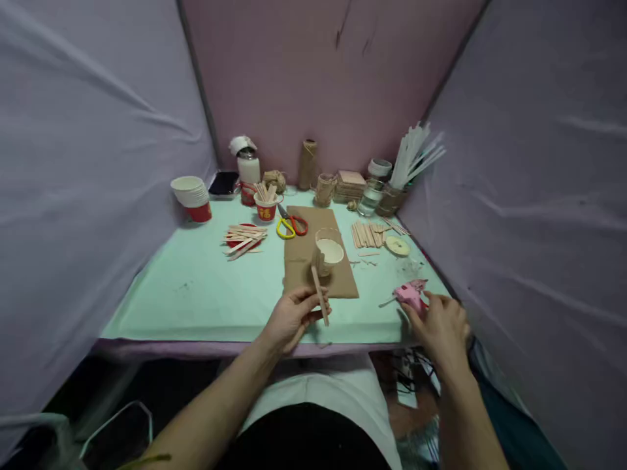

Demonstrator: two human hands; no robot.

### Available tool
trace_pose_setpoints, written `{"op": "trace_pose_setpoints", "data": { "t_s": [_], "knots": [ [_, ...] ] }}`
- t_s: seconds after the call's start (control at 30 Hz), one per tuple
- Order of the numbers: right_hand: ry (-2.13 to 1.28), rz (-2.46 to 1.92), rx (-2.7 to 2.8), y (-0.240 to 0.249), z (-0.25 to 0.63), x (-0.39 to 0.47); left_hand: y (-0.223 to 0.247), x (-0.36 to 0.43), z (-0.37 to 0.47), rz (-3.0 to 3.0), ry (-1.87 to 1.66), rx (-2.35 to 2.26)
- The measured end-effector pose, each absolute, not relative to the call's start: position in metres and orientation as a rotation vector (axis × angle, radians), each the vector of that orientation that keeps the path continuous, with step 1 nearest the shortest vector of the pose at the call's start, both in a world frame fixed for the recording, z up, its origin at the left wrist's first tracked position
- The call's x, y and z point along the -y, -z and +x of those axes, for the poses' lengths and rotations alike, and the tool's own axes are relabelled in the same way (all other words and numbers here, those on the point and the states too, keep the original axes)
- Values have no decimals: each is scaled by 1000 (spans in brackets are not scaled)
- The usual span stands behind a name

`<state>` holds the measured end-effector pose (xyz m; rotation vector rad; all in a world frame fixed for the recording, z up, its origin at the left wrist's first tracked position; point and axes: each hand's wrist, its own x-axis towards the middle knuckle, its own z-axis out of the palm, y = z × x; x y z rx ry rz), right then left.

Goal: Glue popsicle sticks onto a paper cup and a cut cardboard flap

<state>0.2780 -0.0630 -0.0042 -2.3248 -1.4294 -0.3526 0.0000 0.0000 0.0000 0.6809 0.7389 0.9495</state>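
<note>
Between the fingers of my left hand (295,316) is a wooden craft stick (320,297), held tilted above the table's front edge. Just beyond its upper end stands a cup (330,251) with wooden sticks against its near side, on a sheet of brown cardboard (307,281). Over at the right, my right hand (443,320) is closed around a pink hot glue gun (410,295), whose nozzle points left. My palm and fingers hide part of its handle.
Scissors (292,225) lie partly on the cardboard. Loose craft sticks (245,240) are piled at left, with more sticks (367,235) in a row at right. Stacked paper cups (192,196), a twine spool (308,163) and glue sticks (414,156) stand along the back.
</note>
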Motion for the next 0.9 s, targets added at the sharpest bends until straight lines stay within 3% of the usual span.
{"op": "trace_pose_setpoints", "data": {
  "t_s": [0.27,0.43,0.63,0.73,0.9],
  "knots": [
    [-65,-1392,1694,-54,161,56,8,7,9,1628,-1369,-922],
    [-15,-1323,1622,-42,125,40,14,10,11,1931,-1516,-908],
    [-81,-1327,1627,-49,152,26,9,-11,-4,2095,-1617,-1037],
    [-107,-1285,1671,-54,166,14,-9,-41,-17,2240,-1484,-922],
    [-44,-1191,1787,-46,170,-5,-41,-83,-23,2534,-980,-748]
  ]
}}
